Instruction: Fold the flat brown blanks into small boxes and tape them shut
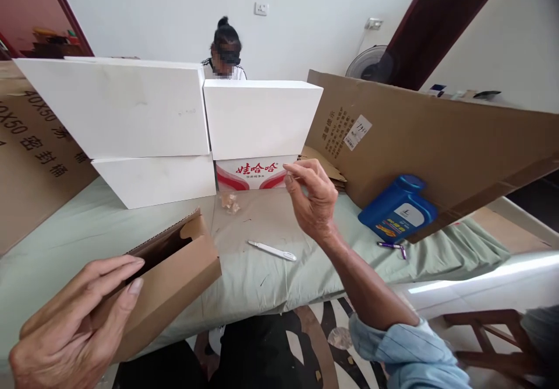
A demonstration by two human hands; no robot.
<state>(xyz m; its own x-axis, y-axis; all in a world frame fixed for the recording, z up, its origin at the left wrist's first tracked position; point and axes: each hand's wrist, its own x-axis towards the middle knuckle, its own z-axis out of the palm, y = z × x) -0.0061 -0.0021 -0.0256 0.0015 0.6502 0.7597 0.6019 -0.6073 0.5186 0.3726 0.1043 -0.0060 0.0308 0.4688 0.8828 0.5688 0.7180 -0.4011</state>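
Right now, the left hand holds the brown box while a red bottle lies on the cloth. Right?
No: the head view shows the bottle is blue. The left hand does hold the brown box, and the bottle lies on the cloth.

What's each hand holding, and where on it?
Left hand grips the small brown carton by its near end. Right hand is raised in a pinch; whether it holds anything cannot be told.

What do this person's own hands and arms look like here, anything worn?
No gloves, rings or watch show on the left hand or the right hand. A light blue sleeve is pushed up near the right elbow, leaving that forearm bare. The left arm is out of frame past the wrist.
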